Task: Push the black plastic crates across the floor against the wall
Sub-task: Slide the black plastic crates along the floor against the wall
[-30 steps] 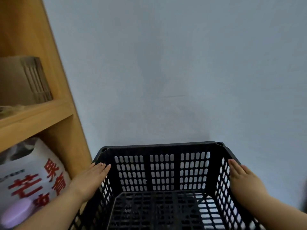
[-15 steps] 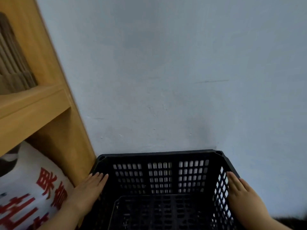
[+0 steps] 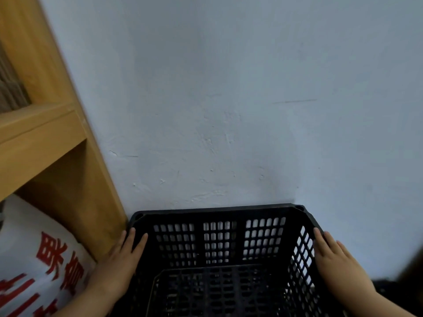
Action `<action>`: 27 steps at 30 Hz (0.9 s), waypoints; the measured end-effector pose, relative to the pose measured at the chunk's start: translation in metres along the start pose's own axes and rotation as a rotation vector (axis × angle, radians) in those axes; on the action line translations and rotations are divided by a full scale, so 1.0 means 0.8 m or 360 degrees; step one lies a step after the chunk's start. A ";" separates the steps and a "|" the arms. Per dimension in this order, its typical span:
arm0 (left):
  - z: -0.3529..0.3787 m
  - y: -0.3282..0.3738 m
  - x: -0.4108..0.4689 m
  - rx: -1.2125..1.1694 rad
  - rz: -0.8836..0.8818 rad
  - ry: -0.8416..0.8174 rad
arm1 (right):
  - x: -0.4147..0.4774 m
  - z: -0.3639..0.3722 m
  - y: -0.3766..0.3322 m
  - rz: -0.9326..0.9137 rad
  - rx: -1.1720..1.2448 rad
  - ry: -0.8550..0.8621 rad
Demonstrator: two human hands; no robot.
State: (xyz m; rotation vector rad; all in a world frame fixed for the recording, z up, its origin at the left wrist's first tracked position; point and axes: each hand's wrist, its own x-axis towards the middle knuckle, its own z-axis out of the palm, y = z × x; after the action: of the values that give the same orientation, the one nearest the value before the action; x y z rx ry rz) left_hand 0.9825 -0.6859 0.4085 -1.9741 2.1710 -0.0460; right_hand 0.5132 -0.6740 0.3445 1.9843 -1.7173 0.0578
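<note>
A black plastic crate (image 3: 219, 211) with slotted walls fills the bottom centre, open top facing me and nothing inside. Its far rim meets the pale blue wall (image 3: 229, 99). My left hand (image 3: 119, 264) lies flat on the crate's left rim, fingers pointing toward the wall. My right hand (image 3: 336, 261) rests the same way on the right rim, fingers together. The crate's near side is cut off by the frame's bottom edge.
A wooden shelf unit (image 3: 68, 156) stands right beside the crate's left side. A white sack with red characters (image 3: 45, 259) sits in its lower compartment. A dark object (image 3: 389, 287) shows at the bottom right corner.
The crate and both hands have slid forward to the wall, and the view has dipped lower. Both hands stay on the rims.
</note>
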 end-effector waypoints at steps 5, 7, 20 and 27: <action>0.007 0.009 0.007 -0.0101 -0.0037 0.0024 | 0.016 -0.020 0.025 0.0153 -0.0091 -0.0203; 0.012 0.015 0.007 -0.0068 -0.0036 -0.0011 | 0.014 -0.022 0.024 0.0191 -0.0005 -0.0306; 0.019 0.034 -0.031 -0.0011 -0.0279 -0.0062 | -0.017 -0.058 0.017 0.0132 0.0085 -0.0667; 0.021 0.029 -0.033 -0.0163 -0.0257 -0.0017 | -0.020 -0.068 0.012 0.0225 0.0242 -0.0713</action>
State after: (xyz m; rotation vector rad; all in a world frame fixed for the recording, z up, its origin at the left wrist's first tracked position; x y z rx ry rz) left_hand 0.9646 -0.6554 0.3920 -2.1964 2.0408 0.0522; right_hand 0.5164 -0.6382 0.3893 2.0951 -2.1895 -0.2314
